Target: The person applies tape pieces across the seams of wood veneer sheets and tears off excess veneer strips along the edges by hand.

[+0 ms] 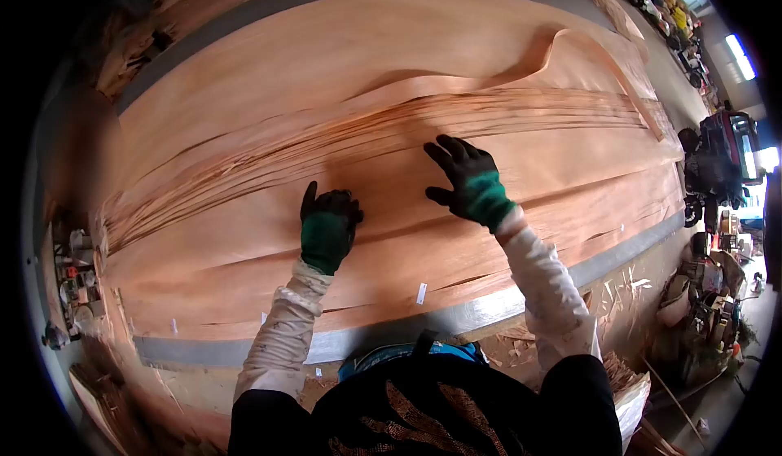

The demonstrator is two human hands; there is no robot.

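Observation:
My left hand (329,226), in a black and green work glove, is over the near part of a wide stack of thin wood veneer sheets (244,248). One finger points up and away from the others, which look bent; I see nothing held. To its right, my right hand (471,181), gloved alike, hovers over or rests on the veneer with fingers spread; contact is unclear. Beyond both hands runs a band of layered, split veneer edges (391,126). A long loose veneer strip (521,69) curls across the far side.
A grey metal table edge (481,305) borders the stack nearest me, with a small white label (421,293) close by. Broken veneer scraps (623,297) lie on the floor at right. Farther right are a dark red vehicle (733,151) and cluttered goods (709,293).

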